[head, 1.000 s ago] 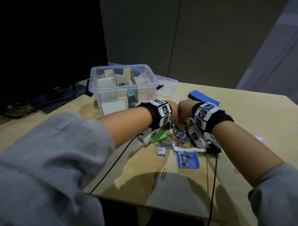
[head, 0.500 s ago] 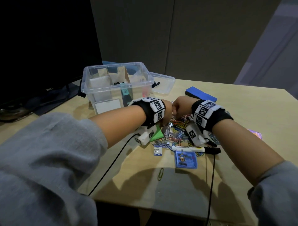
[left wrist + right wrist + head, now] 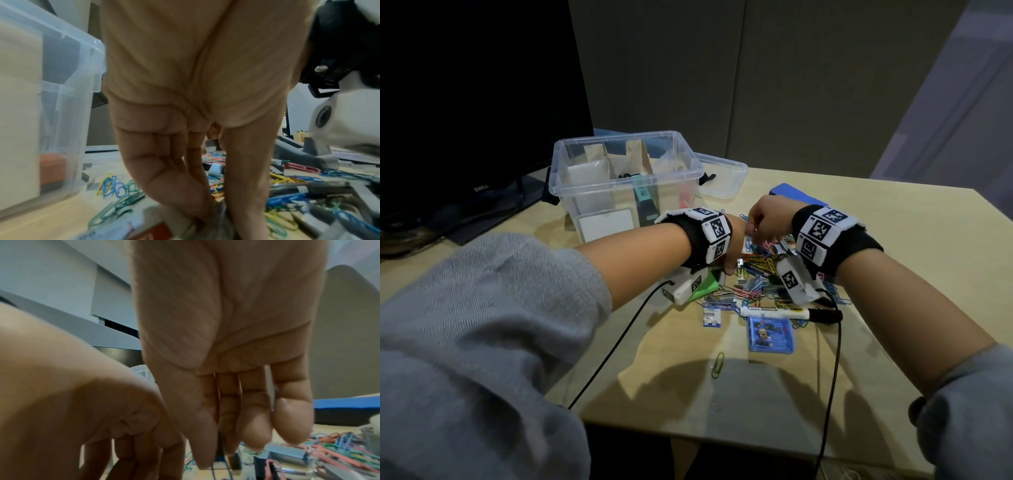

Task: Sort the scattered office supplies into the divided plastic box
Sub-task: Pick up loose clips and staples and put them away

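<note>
The clear divided box [image 3: 571,192] stands at the back left of the table and holds a few items. In front of it lies a pile of coloured paper clips [image 3: 753,291] mixed with small grey pieces. My left hand [image 3: 731,253] reaches down into the pile, and its fingertips [image 3: 207,214] pinch a small grey piece, blurred in the left wrist view. My right hand [image 3: 762,222] hovers just above the pile beside the left. Its thumb [image 3: 202,451] and forefinger pinch what looks like a thin blue paper clip [image 3: 212,472].
A white marker [image 3: 787,311], a small blue case [image 3: 770,334], a barcode tag [image 3: 711,313] and a lone green clip [image 3: 717,365] lie nearer me. A green note [image 3: 703,287], the box lid [image 3: 722,178], a blue pad [image 3: 796,198] and a monitor [image 3: 465,102] surround the pile.
Both hands stay over the clip pile. The right hand has lifted slightly and drawn a little apart from the left, whose fingers have dipped lower.
</note>
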### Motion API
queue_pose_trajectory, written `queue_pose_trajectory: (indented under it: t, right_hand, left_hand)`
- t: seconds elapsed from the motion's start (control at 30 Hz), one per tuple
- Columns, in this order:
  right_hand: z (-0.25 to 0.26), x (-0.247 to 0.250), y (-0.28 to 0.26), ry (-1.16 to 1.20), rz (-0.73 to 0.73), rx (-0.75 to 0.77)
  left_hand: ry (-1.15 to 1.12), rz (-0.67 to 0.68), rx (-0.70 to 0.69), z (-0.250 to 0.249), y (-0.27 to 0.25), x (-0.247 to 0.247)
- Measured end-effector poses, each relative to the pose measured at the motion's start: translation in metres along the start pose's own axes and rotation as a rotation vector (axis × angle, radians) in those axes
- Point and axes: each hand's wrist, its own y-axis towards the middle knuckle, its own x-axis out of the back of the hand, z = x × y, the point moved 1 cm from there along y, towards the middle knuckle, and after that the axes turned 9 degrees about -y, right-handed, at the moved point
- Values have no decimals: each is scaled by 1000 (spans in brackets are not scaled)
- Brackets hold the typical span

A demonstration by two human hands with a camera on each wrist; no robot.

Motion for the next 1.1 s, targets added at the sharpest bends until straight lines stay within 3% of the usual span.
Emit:
queue_pose_trajectory:
  t: [0.13, 0.3, 0.47, 0.63, 0.9, 1.1]
  right_hand:
    - [-1, -1, -1, -33, 19, -7]
    - [-2, -1, -3, -12, 21, 11]
    - [6, -1, -1, 97, 51, 31]
    - [22, 3, 1, 98, -51, 71]
    - [74, 14, 2, 35, -74, 171]
    - [116, 16, 5, 104, 60, 278]
  left_hand:
    - [15, 34, 44, -2, 2, -1]
    - [-129, -2, 26, 6, -4, 18]
    - [-445, -159, -28, 27, -30, 42]
    - [-566, -258, -31, 70, -68, 53]
    - [-558, -462, 95, 148, -124, 49]
    - [-530, -532, 73, 168, -129, 36]
